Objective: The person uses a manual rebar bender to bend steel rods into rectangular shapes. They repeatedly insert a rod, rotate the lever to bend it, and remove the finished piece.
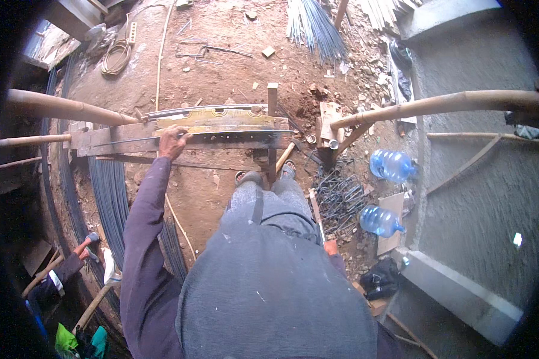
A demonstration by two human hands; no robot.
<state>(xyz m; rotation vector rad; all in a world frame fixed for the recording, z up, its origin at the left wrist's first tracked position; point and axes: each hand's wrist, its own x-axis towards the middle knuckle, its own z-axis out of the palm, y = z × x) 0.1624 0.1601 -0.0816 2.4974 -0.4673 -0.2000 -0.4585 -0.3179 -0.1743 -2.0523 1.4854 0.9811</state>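
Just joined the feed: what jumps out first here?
The left hand grips a thin steel rod lying along a wooden workbench at centre. Two blue water jugs lie on the ground to the right. Coiled dark wire curves along the left, below the bench.

Soft, even daylight, no hard shadows or glare. Dark at the left edge, black in the corners. Strongly bowed lines toward the rim, slight blur there.
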